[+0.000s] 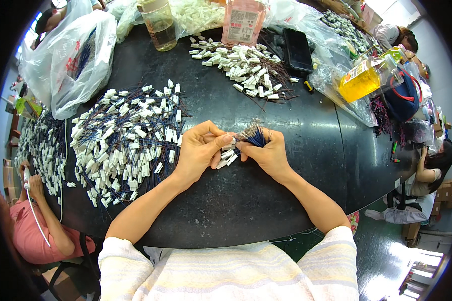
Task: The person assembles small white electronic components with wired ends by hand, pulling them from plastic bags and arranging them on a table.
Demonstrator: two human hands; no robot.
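Note:
Above the black table, my two hands meet near the middle of the view. My right hand (271, 154) is closed round a bundle of dark blue wires (256, 139), whose tips fan out at the top. The thumb and forefinger of my left hand (198, 148) pinch a small white connector (231, 144) at the right fingertips. More white connectors (228, 159) show below, between the hands; whether the left fingers hold them too is unclear. Left of my left hand spreads a large pile of white connectors with blue and brown wires (123, 143).
A smaller connector pile (251, 70) lies far ahead, beside a black phone (297, 50). Bottles, one with yellow liquid (359, 83), and a plastic bag (68, 65) stand on the black table (306, 120). A co-worker in pink (40, 231) sits at the left; others sit around.

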